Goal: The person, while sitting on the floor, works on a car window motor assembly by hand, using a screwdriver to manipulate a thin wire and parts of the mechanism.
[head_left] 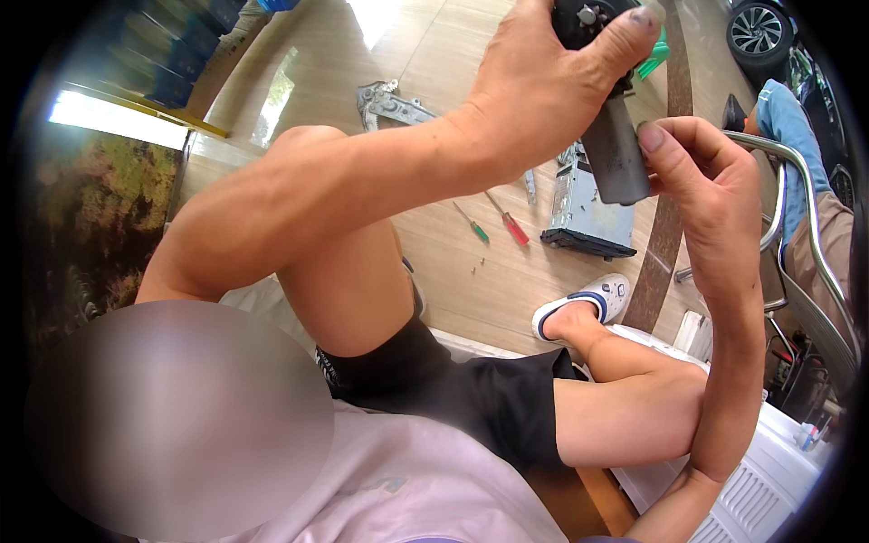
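Observation:
My left hand (561, 86), high in view, grips a dark mechanical part (617, 167) with a round black upper section and a long grey body hanging down. Its thumb lies over the top. My right hand (701, 181) has its thumb tip at the right side of the grey body, fingers bent behind the thumb. A green object (654, 56) shows partly behind the part. Below, on the tiled floor, are a silver metal box (579, 213) with a black front, a metal rail bracket (403, 109), a red-handled screwdriver (515, 229) and a green-handled screwdriver (479, 232).
Small screws (473, 270) lie near my legs. A chrome chair frame (797, 158) and another person's blue-clad leg (777, 118) are at the right, below a car wheel (757, 32). A white plastic item (742, 489) is beside my right thigh. Blue bins (163, 63) stand upper left.

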Tool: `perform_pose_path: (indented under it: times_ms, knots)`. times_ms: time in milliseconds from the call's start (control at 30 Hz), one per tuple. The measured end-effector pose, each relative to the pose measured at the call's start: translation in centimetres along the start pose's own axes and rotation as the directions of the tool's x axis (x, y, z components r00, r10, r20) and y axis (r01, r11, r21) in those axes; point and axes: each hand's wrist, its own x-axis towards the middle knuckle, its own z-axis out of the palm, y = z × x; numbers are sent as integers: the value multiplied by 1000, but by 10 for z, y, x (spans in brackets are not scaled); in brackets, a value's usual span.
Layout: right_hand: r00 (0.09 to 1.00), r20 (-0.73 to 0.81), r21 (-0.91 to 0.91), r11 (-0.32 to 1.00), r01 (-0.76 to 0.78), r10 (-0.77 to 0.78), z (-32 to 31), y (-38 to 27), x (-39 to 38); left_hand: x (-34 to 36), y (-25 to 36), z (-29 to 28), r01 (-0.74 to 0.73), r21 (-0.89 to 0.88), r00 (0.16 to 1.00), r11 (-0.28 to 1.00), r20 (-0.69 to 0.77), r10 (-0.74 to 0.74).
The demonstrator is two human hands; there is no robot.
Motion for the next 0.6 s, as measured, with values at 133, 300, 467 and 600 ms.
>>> perform_pose_path:
  times_ms: [133,300,467,600]
  knots:
    - [996,35,-45,995,-84,85,-2,25,7,3,-5,-15,-154,107,980,982,-113,166]
    - [871,186,-328,864,-382,456,-8,113,18,-10,33,-22,-56,140,994,989,-82,68]
    - [820,250,-615,738,-276,514,60,246,14,-15,40,-28,-44,41,996,998,-77,47]
    - [865,338,-653,754,-69,372,172,333,-36,-15,35,-33,-5,56,998,998,-65,9]
